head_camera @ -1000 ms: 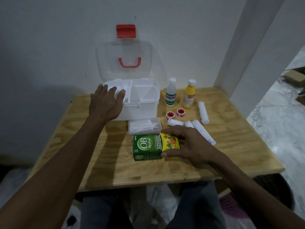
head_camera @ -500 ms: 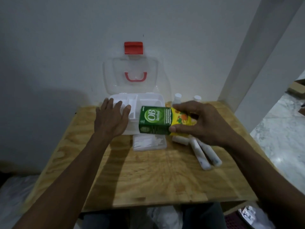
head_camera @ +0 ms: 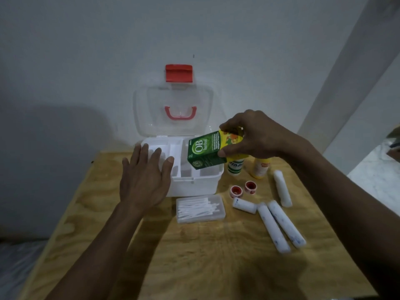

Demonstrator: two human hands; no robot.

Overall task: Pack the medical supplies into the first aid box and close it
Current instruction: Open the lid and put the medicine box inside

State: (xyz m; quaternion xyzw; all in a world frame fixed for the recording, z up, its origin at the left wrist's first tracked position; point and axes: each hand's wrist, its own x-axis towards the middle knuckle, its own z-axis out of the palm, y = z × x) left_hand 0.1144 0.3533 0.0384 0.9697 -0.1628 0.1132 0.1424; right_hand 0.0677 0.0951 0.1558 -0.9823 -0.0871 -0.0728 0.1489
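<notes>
The white first aid box [head_camera: 194, 186] stands open at the back of the wooden table [head_camera: 216, 267], its clear lid [head_camera: 173, 100] with a red handle leaning on the wall. My right hand [head_camera: 255, 135] grips a green and yellow medicine carton [head_camera: 205, 150], tilted, over the box's right compartments. My left hand [head_camera: 145, 178] rests flat with fingers spread on the box's front left corner. On the table lie a clear case of cotton swabs [head_camera: 200, 208], two red tape rolls [head_camera: 242, 189] and several white bandage rolls [head_camera: 279, 224].
A white bottle [head_camera: 234, 167] and a yellow bottle [head_camera: 259, 167] stand right of the box, partly hidden by my right hand. The wall is close behind the table. A white pillar [head_camera: 337, 83] rises at the right, with tiled floor beyond.
My right hand has lifted the carton off the table and carried it back over the box's right side, tilting it. My left hand stays on the box.
</notes>
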